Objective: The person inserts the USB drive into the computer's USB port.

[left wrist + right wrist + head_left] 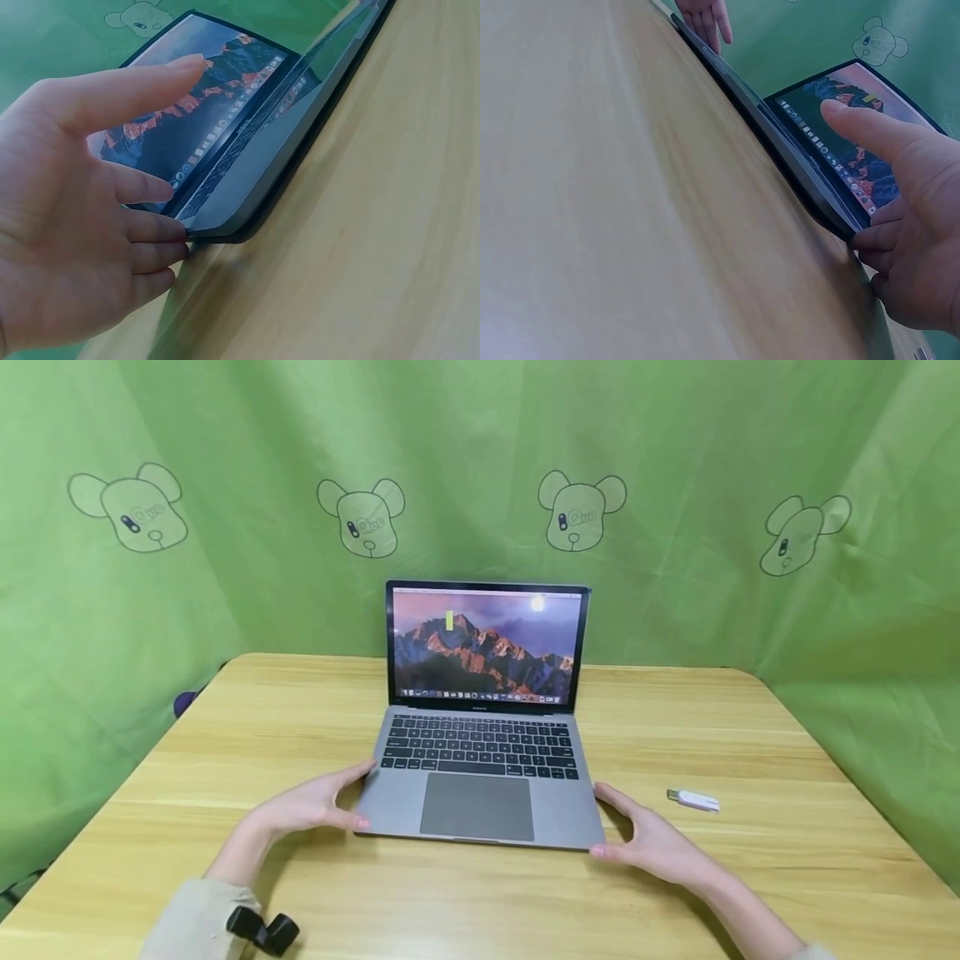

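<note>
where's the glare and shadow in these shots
Head: a bright glare spot near the top right of the laptop screen; left wrist: soft shadow on the table beside the laptop; right wrist: pale sheen on the table, lower left.

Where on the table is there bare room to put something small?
The table shows bare wood left of the laptop, beyond the left hand; right of the laptop, beyond the USB stick; and before the laptop's front edge. The laptop's front corners are crowded: left hand and right hand sit there.
</note>
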Demonstrator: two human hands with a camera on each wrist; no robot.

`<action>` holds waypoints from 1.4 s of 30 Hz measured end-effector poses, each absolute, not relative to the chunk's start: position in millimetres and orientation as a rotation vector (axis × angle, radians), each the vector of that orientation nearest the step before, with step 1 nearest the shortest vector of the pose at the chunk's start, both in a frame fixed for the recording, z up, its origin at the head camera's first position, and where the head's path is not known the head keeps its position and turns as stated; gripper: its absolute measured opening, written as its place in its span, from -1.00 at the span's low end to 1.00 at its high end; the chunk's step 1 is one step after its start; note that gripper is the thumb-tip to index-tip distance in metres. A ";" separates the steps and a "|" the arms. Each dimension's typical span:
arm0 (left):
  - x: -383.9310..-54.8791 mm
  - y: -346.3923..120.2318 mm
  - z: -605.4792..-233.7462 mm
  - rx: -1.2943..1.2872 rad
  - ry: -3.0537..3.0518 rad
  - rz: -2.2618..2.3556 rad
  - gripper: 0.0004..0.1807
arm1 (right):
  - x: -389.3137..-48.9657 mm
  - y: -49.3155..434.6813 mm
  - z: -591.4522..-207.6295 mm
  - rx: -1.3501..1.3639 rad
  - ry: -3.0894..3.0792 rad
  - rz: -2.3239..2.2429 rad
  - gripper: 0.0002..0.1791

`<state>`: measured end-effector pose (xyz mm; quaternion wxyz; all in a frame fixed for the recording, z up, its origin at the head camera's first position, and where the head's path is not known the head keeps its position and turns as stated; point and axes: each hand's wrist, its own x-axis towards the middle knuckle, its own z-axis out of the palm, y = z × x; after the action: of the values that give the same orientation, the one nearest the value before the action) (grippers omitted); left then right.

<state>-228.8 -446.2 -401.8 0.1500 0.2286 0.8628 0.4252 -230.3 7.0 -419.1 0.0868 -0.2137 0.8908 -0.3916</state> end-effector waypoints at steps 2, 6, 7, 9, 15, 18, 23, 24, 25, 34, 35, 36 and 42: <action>-229.2 -444.6 -401.9 0.646 2.486 1.205 0.07 | -228.5 7.2 -418.8 -0.635 2.649 -1.182 0.03; -229.4 -442.4 -402.8 0.633 2.503 1.182 0.07 | -227.3 9.0 -418.1 -0.637 2.647 -1.182 0.02; -229.5 -442.1 -403.3 0.625 2.503 1.184 0.08 | -227.4 9.6 -417.9 -0.638 2.651 -1.174 0.02; -229.7 -441.8 -404.4 0.606 2.498 1.197 0.08 | -227.6 10.4 -417.6 -0.639 2.656 -1.163 0.01; -229.6 -445.2 -406.4 0.568 2.505 1.240 0.08 | -229.4 11.4 -418.6 -0.665 2.691 -1.146 -0.02; -228.6 -448.1 -406.6 0.585 2.544 1.215 0.05 | -229.9 13.4 -419.1 -0.692 2.728 -1.132 -0.04; -228.0 -448.6 -404.9 0.617 2.617 1.143 0.04 | -230.4 23.9 -414.9 -0.712 2.813 -1.126 -0.12; -227.8 -448.3 -403.7 0.618 2.640 1.118 0.05 | -230.7 26.7 -412.9 -0.711 2.829 -1.125 -0.14; -227.5 -448.2 -402.4 0.619 2.675 1.078 0.06 | -231.3 29.8 -410.9 -0.702 2.840 -1.128 -0.16; -222.1 -443.1 -389.9 0.677 3.029 0.539 0.03 | -238.8 66.1 -394.8 -0.612 2.966 -1.088 -0.27; -222.0 -442.0 -389.2 0.699 3.058 0.485 0.01 | -239.3 70.2 -393.7 -0.588 2.969 -1.092 -0.26; -221.9 -440.8 -388.9 0.714 3.078 0.441 -0.01 | -239.6 74.1 -392.5 -0.565 2.971 -1.092 -0.26; -224.8 -435.9 -389.7 0.781 3.092 0.287 -0.03 | -242.3 94.3 -388.4 -0.429 2.972 -1.048 -0.20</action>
<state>-224.8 -435.9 -389.7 -0.0300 0.2438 0.9652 0.0896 -242.3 94.3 -388.4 -0.0193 -0.1350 0.9343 -0.3295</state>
